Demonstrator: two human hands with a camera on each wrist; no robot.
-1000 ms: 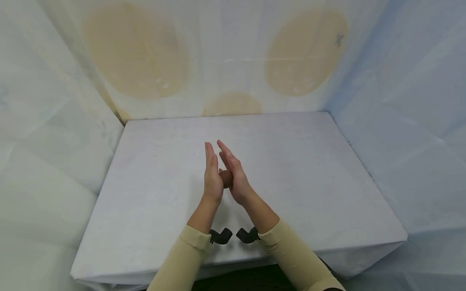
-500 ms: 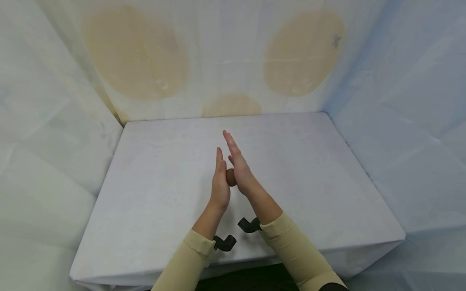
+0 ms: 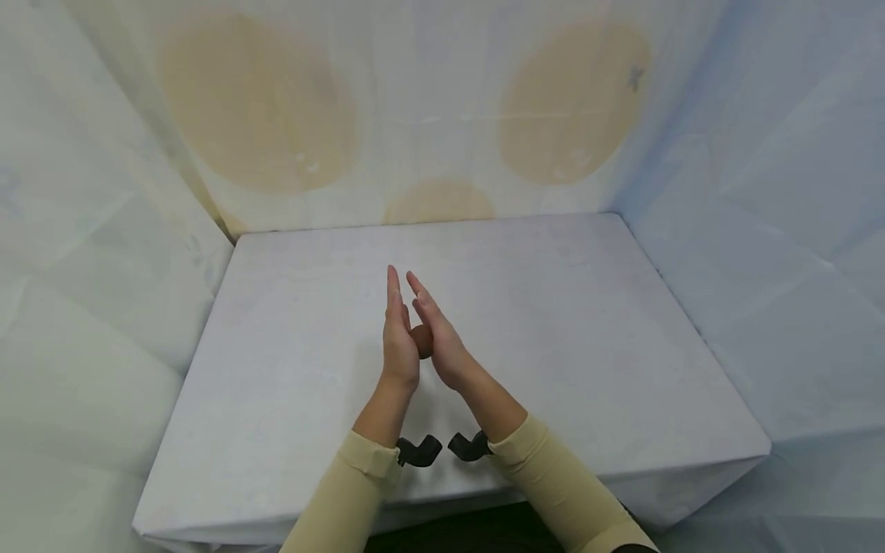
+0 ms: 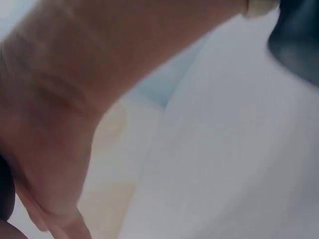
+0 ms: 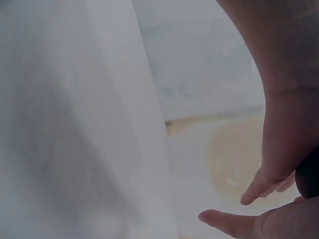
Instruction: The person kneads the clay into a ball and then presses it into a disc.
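Note:
In the head view my two hands stand upright, palm to palm, above the middle of the white table [image 3: 553,322]. A small brown lump [image 3: 422,341] is pressed between the palms, mostly hidden. The left hand [image 3: 396,338] and the right hand [image 3: 439,339] both keep their fingers straight, pointing away from me, fingertips nearly level. In the right wrist view the right hand [image 5: 284,99] fills the right side and a dark edge of the lump [image 5: 310,175] shows. In the left wrist view only the blurred left hand [image 4: 70,99] is seen close up.
White cloth walls with large tan patches [image 3: 263,100] enclose the table at the back and on both sides. Black wrist camera mounts [image 3: 418,450] sit at my beige sleeves near the table's front edge.
Half a second ago the right hand was slid forward and the left drawn back. Now both are level again, the lump still between the palms.

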